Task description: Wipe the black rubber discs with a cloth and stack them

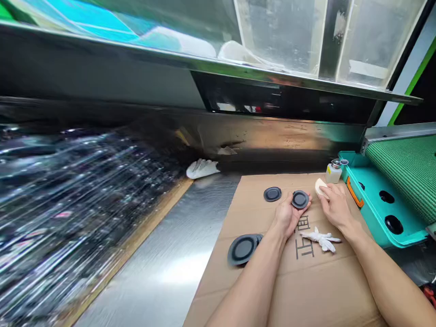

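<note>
My left hand point(289, 212) holds a small round dark grey disc point(300, 199) with a raised ring, palm up above the cardboard. To its right, my right hand point(335, 204) pinches a white pad point(321, 187). A similar grey disc point(272, 194) lies on the cardboard point(245, 200) beyond my left hand. Nearer to me, a larger grey disc point(242, 249) rests beside my left forearm, partly over another grey piece. A crumpled white glove point(322, 239) lies between my forearms.
A white bottle with a metal top point(334, 171) stands at the cardboard's back right. Beside it is a turquoise bin point(374, 218) with black round parts, next to a green conveyor belt point(408, 168). Plastic-wrapped goods point(75, 204) fill the left. A white cloth item point(202, 168) lies at the back.
</note>
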Action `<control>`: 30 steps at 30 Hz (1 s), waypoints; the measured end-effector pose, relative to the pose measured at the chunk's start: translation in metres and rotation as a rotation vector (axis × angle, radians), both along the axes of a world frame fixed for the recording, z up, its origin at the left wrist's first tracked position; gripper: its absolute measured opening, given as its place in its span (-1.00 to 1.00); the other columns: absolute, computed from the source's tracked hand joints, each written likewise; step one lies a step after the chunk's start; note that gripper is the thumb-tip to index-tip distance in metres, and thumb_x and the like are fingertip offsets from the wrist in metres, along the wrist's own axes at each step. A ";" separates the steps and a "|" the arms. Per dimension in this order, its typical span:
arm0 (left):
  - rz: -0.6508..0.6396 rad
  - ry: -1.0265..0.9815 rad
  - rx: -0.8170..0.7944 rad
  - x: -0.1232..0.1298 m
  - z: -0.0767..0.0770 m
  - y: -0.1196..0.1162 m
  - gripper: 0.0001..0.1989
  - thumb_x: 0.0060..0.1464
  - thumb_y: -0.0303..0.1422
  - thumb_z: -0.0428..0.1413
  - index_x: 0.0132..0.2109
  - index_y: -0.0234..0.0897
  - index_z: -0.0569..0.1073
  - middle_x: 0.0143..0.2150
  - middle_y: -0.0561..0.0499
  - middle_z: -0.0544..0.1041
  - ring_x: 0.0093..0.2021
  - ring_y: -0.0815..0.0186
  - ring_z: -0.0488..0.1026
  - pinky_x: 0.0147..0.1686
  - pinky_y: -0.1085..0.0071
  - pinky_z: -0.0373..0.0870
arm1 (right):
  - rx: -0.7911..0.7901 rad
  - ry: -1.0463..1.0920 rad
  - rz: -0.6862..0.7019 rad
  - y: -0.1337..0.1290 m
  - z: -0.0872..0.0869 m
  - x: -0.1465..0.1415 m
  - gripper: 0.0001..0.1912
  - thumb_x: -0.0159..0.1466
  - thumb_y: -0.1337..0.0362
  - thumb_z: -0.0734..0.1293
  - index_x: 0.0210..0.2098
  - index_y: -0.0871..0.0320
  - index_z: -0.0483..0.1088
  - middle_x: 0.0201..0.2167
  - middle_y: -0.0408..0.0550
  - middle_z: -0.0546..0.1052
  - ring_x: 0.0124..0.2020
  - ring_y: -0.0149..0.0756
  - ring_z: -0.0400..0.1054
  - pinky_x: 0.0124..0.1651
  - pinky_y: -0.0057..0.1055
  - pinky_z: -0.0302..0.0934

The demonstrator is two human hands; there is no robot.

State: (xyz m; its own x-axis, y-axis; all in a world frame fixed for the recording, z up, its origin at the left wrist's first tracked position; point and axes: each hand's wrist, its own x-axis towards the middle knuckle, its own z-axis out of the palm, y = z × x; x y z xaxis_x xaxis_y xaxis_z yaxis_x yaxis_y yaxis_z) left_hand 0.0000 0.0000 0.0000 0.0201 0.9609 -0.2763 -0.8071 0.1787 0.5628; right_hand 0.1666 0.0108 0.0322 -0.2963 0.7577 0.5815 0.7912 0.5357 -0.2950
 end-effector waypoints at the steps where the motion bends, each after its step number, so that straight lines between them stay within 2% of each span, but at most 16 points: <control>1: 0.017 -0.017 0.000 0.000 0.001 0.001 -0.65 0.38 -0.32 -0.16 -0.10 -0.47 0.45 -0.16 -0.30 0.61 -0.12 0.13 0.59 -0.08 0.16 0.56 | -0.037 -0.032 0.096 -0.003 0.003 -0.002 -0.74 0.42 0.30 0.19 -0.03 0.15 0.48 -0.08 0.09 0.50 -0.06 -0.12 0.30 0.03 -0.19 0.16; 3: 0.042 -0.044 -0.007 0.000 0.004 0.002 -0.65 0.39 -0.34 -0.18 -0.10 -0.43 0.46 -0.16 -0.26 0.62 -0.11 0.16 0.59 -0.07 0.18 0.56 | -0.099 -0.096 0.242 -0.009 0.007 -0.006 -0.74 0.43 0.30 0.18 -0.05 0.11 0.48 -0.05 0.06 0.50 -0.07 -0.18 0.30 0.03 -0.23 0.17; 6: 0.057 -0.068 -0.035 -0.001 0.005 0.003 -0.64 0.39 -0.34 -0.19 -0.10 -0.41 0.47 -0.16 -0.24 0.62 -0.11 0.18 0.58 -0.08 0.22 0.56 | -0.172 -0.208 0.359 -0.014 0.007 -0.009 -0.74 0.43 0.32 0.18 -0.05 0.07 0.49 0.04 0.04 0.46 -0.08 -0.20 0.26 0.00 -0.26 0.19; 9: 0.069 -0.070 -0.064 -0.002 0.005 0.004 -0.68 0.38 -0.36 -0.17 -0.09 -0.39 0.46 -0.20 -0.18 0.62 -0.16 0.21 0.59 -0.10 0.21 0.57 | -0.162 -0.235 0.258 -0.013 0.003 -0.010 -0.71 0.43 0.31 0.17 0.00 0.07 0.49 0.10 0.06 0.43 -0.06 -0.17 0.22 -0.01 -0.24 0.20; 13: 0.037 -0.086 -0.076 -0.001 0.004 0.004 -0.66 0.39 -0.34 -0.16 -0.13 -0.42 0.47 -0.21 -0.22 0.62 -0.17 0.22 0.59 -0.10 0.23 0.58 | -0.166 -0.307 0.253 -0.013 -0.003 -0.014 -0.71 0.42 0.28 0.19 0.03 0.05 0.47 0.12 0.05 0.42 -0.04 -0.15 0.21 -0.02 -0.28 0.22; 16: 0.070 -0.085 -0.068 -0.001 0.003 0.003 -0.68 0.38 -0.36 -0.15 -0.13 -0.41 0.46 -0.18 -0.21 0.62 -0.15 0.21 0.59 -0.08 0.20 0.58 | -0.156 -0.326 0.181 -0.017 -0.004 -0.019 -0.69 0.42 0.27 0.17 0.05 0.05 0.47 0.06 0.06 0.44 -0.04 -0.13 0.20 -0.05 -0.28 0.21; 20: 0.030 -0.075 -0.069 -0.001 0.003 0.003 -0.66 0.39 -0.33 -0.15 -0.13 -0.42 0.46 -0.15 -0.26 0.62 -0.12 0.19 0.59 -0.07 0.22 0.58 | -0.157 -0.352 0.218 -0.016 -0.005 -0.020 -0.69 0.42 0.25 0.18 0.06 0.01 0.46 0.10 0.02 0.43 -0.03 -0.14 0.21 -0.04 -0.30 0.21; 24: 0.058 -0.032 -0.056 -0.001 0.002 0.001 -0.69 0.38 -0.34 -0.15 -0.07 -0.42 0.44 -0.09 -0.29 0.61 -0.07 0.13 0.60 -0.11 0.19 0.59 | -0.181 -0.310 0.019 -0.001 -0.010 -0.006 -0.68 0.43 0.28 0.15 0.03 0.05 0.49 0.05 0.06 0.47 0.05 -0.12 0.21 0.03 -0.29 0.18; 27: 0.027 -0.030 -0.026 -0.001 0.001 -0.001 -0.64 0.38 -0.29 -0.14 -0.06 -0.48 0.44 -0.03 -0.39 0.58 -0.03 0.06 0.59 -0.14 0.21 0.59 | -0.239 -0.299 -0.119 0.009 -0.011 0.007 -0.71 0.41 0.27 0.18 -0.04 0.07 0.51 0.00 0.08 0.49 0.05 -0.09 0.23 0.03 -0.26 0.16; 30: 0.020 -0.056 -0.004 -0.003 0.003 -0.002 -0.63 0.37 -0.27 -0.13 -0.06 -0.49 0.45 0.03 -0.42 0.55 0.01 0.03 0.57 -0.17 0.25 0.59 | -0.209 -0.232 -0.160 0.007 -0.004 0.012 -0.75 0.39 0.20 0.21 -0.10 0.08 0.50 0.02 0.11 0.46 0.07 -0.07 0.24 0.05 -0.23 0.15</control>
State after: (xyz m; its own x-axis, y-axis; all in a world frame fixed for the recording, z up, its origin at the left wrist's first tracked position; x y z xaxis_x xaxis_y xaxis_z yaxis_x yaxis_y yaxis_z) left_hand -0.0033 -0.0024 0.0031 0.0166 0.9602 -0.2790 -0.8408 0.1644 0.5157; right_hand 0.1789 0.0177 0.0281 -0.2698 0.9010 0.3398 0.9192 0.3461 -0.1878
